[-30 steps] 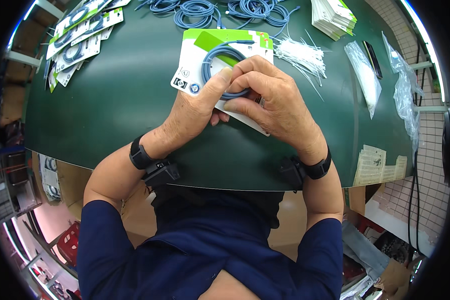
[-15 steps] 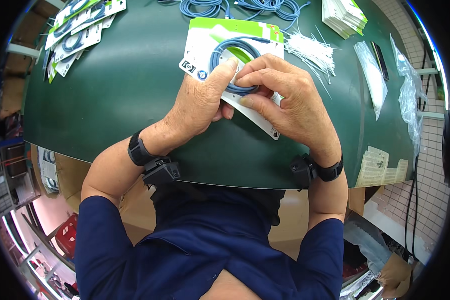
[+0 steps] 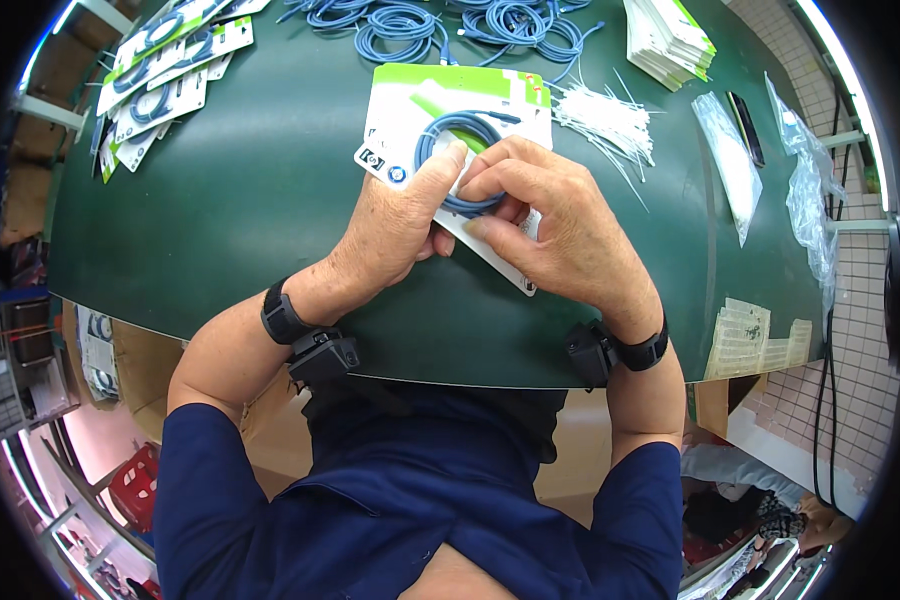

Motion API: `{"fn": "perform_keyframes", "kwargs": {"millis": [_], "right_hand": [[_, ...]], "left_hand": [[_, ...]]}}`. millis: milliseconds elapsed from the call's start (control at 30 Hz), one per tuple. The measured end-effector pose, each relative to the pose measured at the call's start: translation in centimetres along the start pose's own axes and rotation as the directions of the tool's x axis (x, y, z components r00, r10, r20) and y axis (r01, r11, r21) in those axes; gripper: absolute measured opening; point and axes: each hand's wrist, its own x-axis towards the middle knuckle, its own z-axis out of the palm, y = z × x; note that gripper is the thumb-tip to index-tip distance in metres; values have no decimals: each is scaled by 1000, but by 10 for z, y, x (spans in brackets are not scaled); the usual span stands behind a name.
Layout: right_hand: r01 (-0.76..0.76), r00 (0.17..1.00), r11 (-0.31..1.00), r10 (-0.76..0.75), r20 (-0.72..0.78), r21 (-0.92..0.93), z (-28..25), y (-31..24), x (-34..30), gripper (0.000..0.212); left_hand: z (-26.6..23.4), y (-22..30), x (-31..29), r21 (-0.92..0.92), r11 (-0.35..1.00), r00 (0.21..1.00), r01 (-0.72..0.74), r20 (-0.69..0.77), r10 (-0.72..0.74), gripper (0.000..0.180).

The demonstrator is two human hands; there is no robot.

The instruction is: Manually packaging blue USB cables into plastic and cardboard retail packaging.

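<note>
A blue cable coil (image 3: 470,118) lies against a white and green packaging card (image 3: 520,105), held above the table near its middle. My left hand (image 3: 385,230) grips the card from its lower left side, thumb pressed on the front inside the coil and fingers behind. My right hand (image 3: 565,220) is closed in a pinch at the lower right of the coil, thumb below and forefinger above. Whatever lies between those fingertips is hidden. The card's lower corner sticks out below my right hand.
Carded cables (image 3: 155,110) are piled at the far left of the green table (image 3: 240,170). Loose blue cables (image 3: 395,40) lie at the back. White zip ties (image 3: 605,125), a card stack (image 3: 665,45), a plastic bag (image 3: 727,165) and clear film (image 3: 810,190) lie to the right.
The whole view has shifted, so the table items at the back sit lower in the picture. Both hands keep nearly the same hold on the card and coil.
</note>
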Motion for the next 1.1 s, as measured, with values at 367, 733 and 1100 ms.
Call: {"fn": "perform_keyframes", "kwargs": {"millis": [367, 733, 1100], "right_hand": [[242, 941, 961, -266, -208, -131, 11, 3, 2, 25], [-325, 895, 831, 115, -432, -452, -89, 75, -13, 13], [-415, 909, 671, 282, -306, -614, -73, 110, -18, 15]], "left_hand": [[-12, -8, 8, 116, 981, 985, -155, -63, 163, 27], [-7, 4, 14, 126, 979, 981, -160, -86, 172, 30], [-10, 2, 15, 143, 973, 969, -181, -141, 201, 29]]}}
